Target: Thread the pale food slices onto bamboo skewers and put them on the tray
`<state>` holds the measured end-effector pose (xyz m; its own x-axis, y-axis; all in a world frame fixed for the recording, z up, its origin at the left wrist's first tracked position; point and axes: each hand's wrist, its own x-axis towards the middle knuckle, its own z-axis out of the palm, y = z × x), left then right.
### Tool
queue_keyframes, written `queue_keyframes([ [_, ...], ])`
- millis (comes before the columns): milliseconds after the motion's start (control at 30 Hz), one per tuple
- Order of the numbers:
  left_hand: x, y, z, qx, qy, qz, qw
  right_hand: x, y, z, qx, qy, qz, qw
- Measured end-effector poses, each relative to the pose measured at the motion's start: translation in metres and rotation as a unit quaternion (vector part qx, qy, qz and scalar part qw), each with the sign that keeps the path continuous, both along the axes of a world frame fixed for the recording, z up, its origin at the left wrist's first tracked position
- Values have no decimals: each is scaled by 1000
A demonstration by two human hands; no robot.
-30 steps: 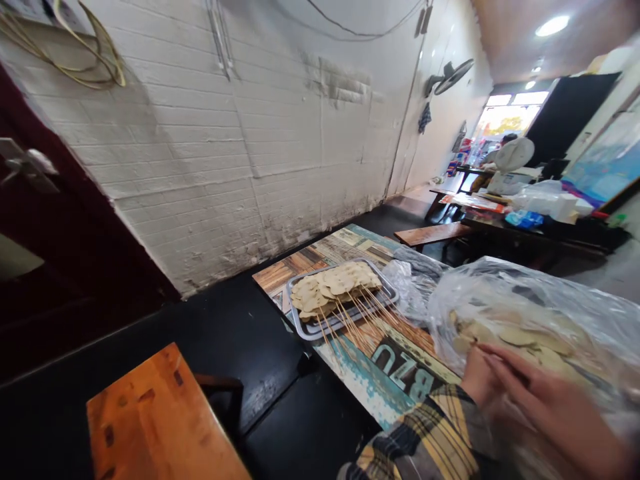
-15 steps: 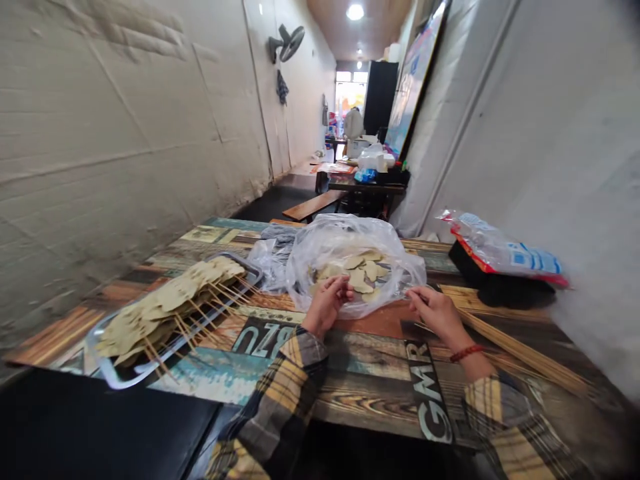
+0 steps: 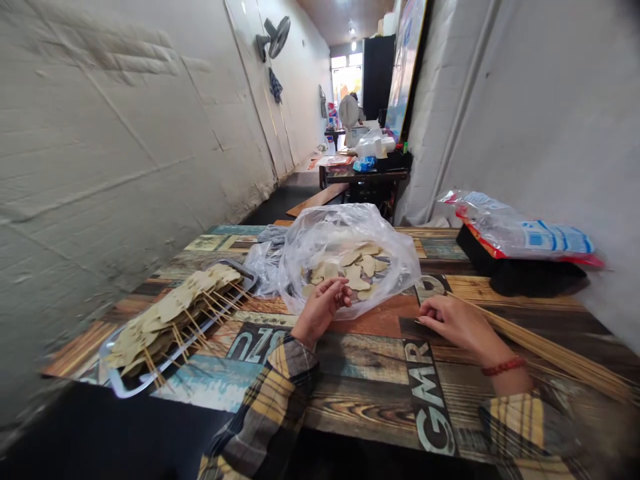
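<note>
My left hand (image 3: 324, 308) is at the near rim of a clear plastic bag (image 3: 400, 250), its fingers loosely curled and a little apart, with nothing visible in them. Inside the bag lie several thin, pale greenish-tan slices (image 3: 354, 275) of food. To the right, my right hand (image 3: 453, 323) is closed in a pinch, and a small pale tip of a thin bamboo skewer shows at its thumb and forefinger. Beside and partly behind that hand runs a bundle of bamboo skewers (image 3: 555, 343). At the left, skewered slices (image 3: 173, 310) are piled in a clear tray (image 3: 116, 381), sticks pointing toward me.
A crumpled clear bag (image 3: 265, 267) sits between the tray and the big bag. On the right stands a black container (image 3: 530, 275) with a red-and-blue plastic package (image 3: 545, 237) on top. Beyond the patterned table are a bench (image 3: 320, 198) and another loaded table (image 3: 360, 175).
My right hand has moved right and slightly down, away from the bag's edge. My left hand stays at the bag, its fingers a little looser. The view has shifted slightly.
</note>
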<state>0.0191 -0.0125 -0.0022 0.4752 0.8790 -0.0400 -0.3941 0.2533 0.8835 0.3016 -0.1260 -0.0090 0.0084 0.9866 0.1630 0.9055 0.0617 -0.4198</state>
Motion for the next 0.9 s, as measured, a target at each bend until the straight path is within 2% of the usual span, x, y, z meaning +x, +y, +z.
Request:
queue_keyframes([
  [233,4,-7,4,8,25,-19,999,-5,2,-9,4,-44,60,997],
  [333,8,-14,5,40,71,-34,996,-26,3,-9,35,-24,66,997],
  [400,11,-19,4,91,131,-48,986,-44,3,-9,65,-9,78,995],
  [500,16,-24,-1,211,232,-70,947,-68,3,-10,96,-2,124,988],
  [633,19,-29,-4,354,333,-108,867,-82,3,-15,116,-9,152,982],
  [733,19,-33,-2,419,377,-114,818,-81,3,-19,117,-7,148,982],
  [900,19,-37,2,491,397,-121,766,-76,4,-25,133,-16,149,980],
])
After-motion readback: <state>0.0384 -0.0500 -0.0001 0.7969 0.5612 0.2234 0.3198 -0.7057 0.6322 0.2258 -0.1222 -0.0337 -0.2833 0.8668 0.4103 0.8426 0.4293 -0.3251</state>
